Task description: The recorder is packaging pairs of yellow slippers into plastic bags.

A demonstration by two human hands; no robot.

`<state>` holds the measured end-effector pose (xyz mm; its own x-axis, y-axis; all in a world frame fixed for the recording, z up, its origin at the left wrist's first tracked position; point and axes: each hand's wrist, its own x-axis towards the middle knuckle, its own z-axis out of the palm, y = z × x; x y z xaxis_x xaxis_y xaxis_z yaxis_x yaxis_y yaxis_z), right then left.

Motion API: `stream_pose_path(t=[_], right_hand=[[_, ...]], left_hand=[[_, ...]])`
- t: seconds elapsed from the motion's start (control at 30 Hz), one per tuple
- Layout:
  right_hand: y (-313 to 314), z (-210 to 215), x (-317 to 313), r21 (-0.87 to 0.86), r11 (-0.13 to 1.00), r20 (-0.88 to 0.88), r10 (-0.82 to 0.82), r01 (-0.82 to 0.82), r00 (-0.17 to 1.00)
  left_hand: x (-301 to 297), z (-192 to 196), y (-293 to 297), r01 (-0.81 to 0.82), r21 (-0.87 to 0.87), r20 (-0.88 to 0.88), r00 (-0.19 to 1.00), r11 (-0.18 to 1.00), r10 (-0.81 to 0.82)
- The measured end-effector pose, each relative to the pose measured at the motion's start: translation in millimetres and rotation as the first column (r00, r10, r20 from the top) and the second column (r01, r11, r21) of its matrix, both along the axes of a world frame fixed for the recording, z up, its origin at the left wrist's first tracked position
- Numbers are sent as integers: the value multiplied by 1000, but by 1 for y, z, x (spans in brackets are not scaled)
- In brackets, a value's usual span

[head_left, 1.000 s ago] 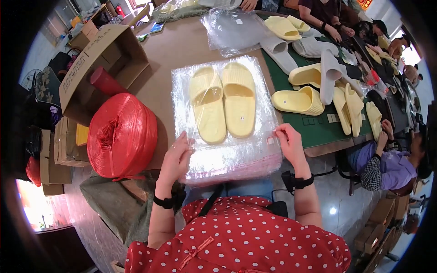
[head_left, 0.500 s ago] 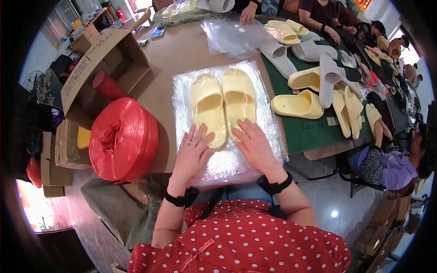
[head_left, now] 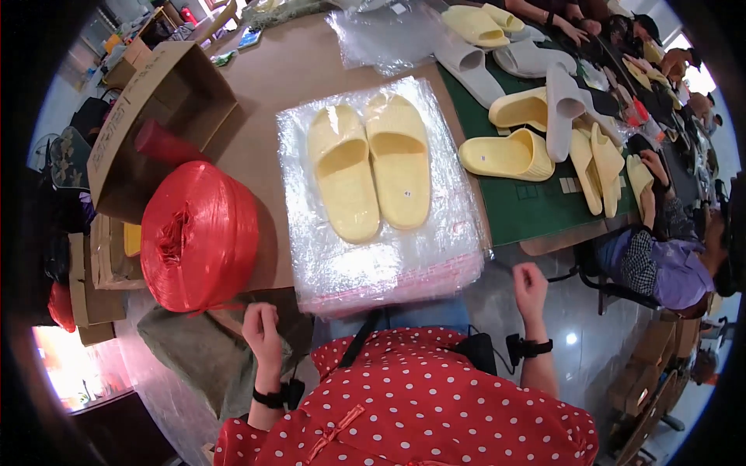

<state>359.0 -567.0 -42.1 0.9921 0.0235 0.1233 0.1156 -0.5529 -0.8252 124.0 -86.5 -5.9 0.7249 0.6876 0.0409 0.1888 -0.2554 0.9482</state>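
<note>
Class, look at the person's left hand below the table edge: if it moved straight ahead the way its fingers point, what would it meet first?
Probably the big red spool of plastic twine, just beyond the left hand; depth is unclear.

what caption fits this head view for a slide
Yellow slippers lie on a stack of clear bags; left hand by red twine roll, right hand off the table's edge.

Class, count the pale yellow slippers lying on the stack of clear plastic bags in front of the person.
2. The left slipper and the right slipper lie side by side on the stack of clear bags. None seems hidden there.
</note>
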Motion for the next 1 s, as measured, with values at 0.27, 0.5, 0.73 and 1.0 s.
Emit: stream_pose_path(t=[0.27,0.5,0.73,1.0], right_hand=[[-52,-207,-39,101,878,-854,318,-468,413],[-41,-184,-2,342,735,-864,491,-586,111],[146,-150,86,286,725,-892,440,-627,102],[131,-126,135,200,668,-886,436,-717,159]], left_hand=[[-94,-202,19,-223,-621,-613,735,751,-289],[-55,-212,37,-192,-852,-453,737,487,-501],[16,-194,96,-153,-812,-506,665,564,-549],[26,-196,120,-37,-739,-532,644,672,-549]])
